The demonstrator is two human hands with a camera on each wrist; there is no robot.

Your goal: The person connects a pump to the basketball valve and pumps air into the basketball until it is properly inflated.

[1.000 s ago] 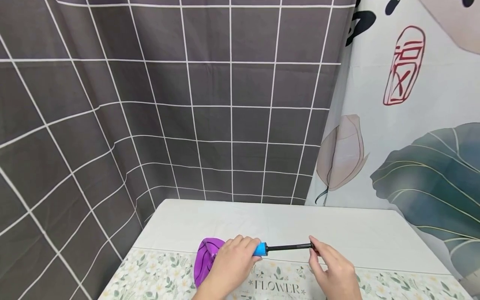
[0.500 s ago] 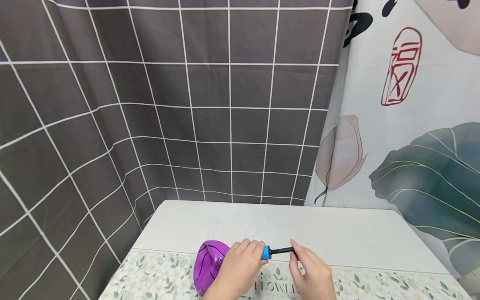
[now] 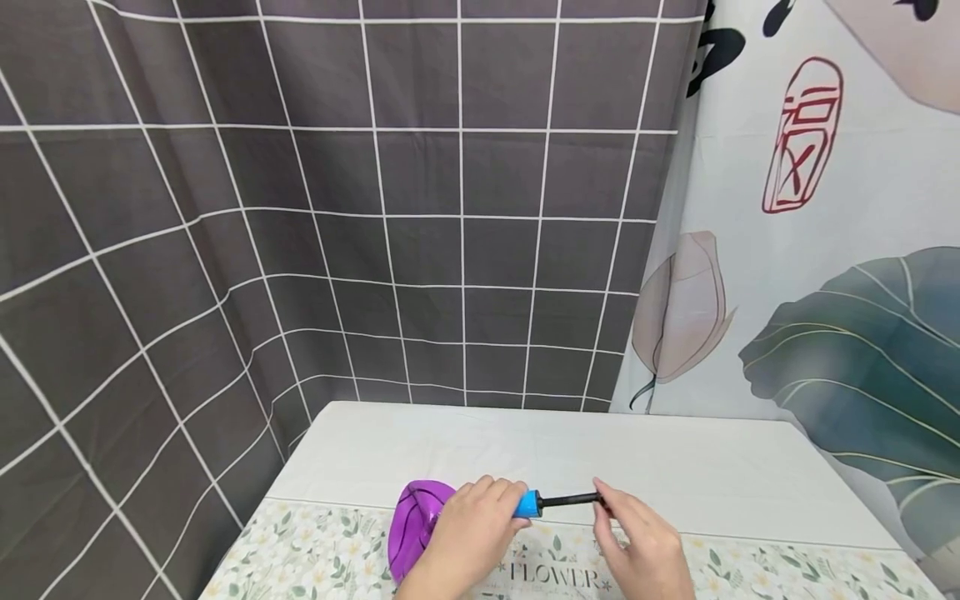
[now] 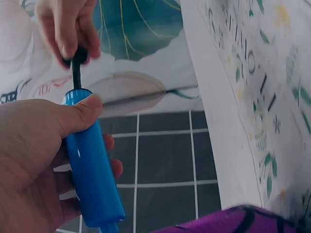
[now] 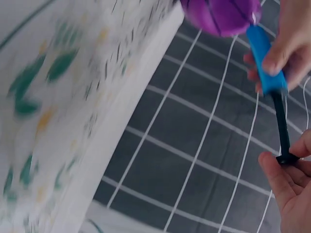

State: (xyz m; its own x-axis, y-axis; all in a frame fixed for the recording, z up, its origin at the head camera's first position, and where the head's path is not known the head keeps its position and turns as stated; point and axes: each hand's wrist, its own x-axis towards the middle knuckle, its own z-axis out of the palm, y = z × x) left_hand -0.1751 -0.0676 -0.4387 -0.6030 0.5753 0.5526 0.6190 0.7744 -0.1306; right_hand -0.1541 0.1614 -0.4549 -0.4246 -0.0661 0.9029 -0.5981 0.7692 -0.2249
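My left hand (image 3: 471, 533) wraps round the blue barrel of a small hand air pump (image 4: 93, 167), with the thumb lying along it near the rod end. From the barrel a black plunger rod (image 3: 567, 500) sticks out to the right, partly drawn out. The fingertips of my right hand (image 3: 647, 543) pinch the black knob (image 5: 287, 158) at its end. At the barrel's other end sits a purple ball (image 3: 414, 525) with black lines, soft and creased in the head view. The right wrist view shows the pump's nozzle end meeting the ball (image 5: 221, 17).
Below the hands lies a white table (image 3: 712, 467), its front part covered by a flower-print cloth (image 3: 322, 546) lettered "FLOWER". A dark grey curtain (image 3: 420, 250) with white grid lines hangs behind and to the left. A leaf-print cloth (image 3: 847, 350) hangs at the right.
My right hand first moved left, pushing the plunger rod into the barrel, then came back slightly right, drawing some of it out. The left hand keeps its grip, shifting only slightly.
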